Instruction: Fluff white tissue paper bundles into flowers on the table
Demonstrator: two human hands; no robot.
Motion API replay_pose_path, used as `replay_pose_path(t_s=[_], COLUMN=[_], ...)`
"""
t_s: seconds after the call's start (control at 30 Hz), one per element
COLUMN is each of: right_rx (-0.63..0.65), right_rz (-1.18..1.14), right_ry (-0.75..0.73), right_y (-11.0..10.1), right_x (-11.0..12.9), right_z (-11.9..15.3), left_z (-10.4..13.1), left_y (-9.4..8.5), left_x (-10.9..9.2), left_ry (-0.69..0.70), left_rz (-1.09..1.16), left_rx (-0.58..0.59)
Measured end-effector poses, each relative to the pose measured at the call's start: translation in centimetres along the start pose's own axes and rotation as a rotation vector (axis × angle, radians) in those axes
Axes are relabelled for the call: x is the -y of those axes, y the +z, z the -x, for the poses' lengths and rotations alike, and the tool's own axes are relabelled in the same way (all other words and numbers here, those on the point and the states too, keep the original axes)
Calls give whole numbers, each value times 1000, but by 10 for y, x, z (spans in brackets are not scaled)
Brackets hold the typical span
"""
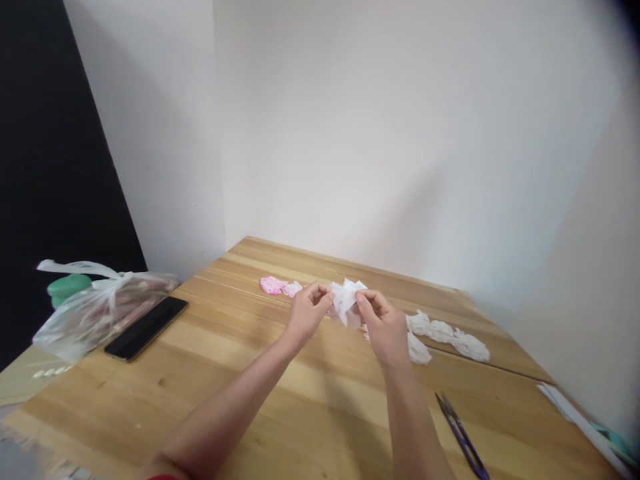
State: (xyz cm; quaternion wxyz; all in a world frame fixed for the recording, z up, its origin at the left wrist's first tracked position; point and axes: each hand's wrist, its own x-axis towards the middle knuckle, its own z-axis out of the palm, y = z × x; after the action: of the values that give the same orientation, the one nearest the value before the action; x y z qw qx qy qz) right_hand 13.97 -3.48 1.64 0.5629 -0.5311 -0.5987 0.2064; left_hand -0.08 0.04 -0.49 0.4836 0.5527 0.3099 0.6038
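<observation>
At the bottom edge, a bit of red sleeve [164, 477] shows at the left forearm. To the right, snips [463, 433] with purple handles lie on the wooden worktop [280, 427], blades apart and pointing away from the person, handle ends cut off by the frame. Farther right, white strips [583, 421] lie along the worktop's side, with something teal [614, 439] next to them, too blurred to make out.

At the left, a dark phone [147, 329] lies flat near the worktop's edge. Just beside it sits a knotted clear bag [95, 321] with brownish contents, and a green lid [69, 287] shows behind the bag.

Beyond, near the middle, the left hand [307, 310] and right hand [387, 327] are raised over the worktop, facing each other. The white tissue [346, 301] is between them, ruffled and spread out: the left fingers pinch its left side, and the right fingers pinch its right side between thumb and forefinger.

Partly behind the right hand, crumpled white bunches [441, 331] lie in a row running right, with another one nearer. Past the left hand lie pink-and-white bunches [273, 285]. Behind everything stands a pale wall [350, 133], with a black panel [50, 147] at far left.
</observation>
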Motion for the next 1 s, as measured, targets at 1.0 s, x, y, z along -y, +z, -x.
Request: replay_pose_path(t_s=[1.0], right_rx=[30], right_rz=[67], right_ry=[-22], right_y=[1], right_x=[-3], right_z=[-3], left_z=[-7], left_y=[-3], left_x=[8], left_ry=[-92], left_rz=[227], left_rx=[-6])
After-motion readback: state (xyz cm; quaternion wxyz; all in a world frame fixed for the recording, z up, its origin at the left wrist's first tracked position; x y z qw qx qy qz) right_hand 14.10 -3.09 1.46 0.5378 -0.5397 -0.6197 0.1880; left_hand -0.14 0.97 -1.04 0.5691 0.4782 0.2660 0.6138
